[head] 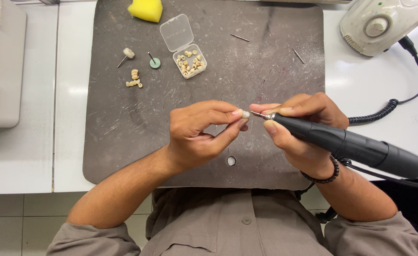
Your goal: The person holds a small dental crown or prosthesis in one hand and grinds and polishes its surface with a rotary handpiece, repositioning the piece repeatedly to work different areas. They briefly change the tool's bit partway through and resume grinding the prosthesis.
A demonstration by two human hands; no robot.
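**Tooth piece held to rotary tool over scratched mat**

Dark grey work mat (123, 128) lies on a white bench, scratched and dusty. Small clear plastic box (190, 60) sits near the mat's far edge, hinged lid flipped open, filled with small pale tooth-shaped pieces. Loose cluster of similar pieces (134, 79) lies left of it, yellow sponge (146, 9) beyond. Left hand (199, 135) pinches one small pale tooth piece (246, 114) between thumb and fingertips, closed tight on it above the mat's centre. Right hand (297, 128) wraps a black rotary handpiece (346, 144), tip touching the piece. Coiled cable runs to a white control unit (380, 21).
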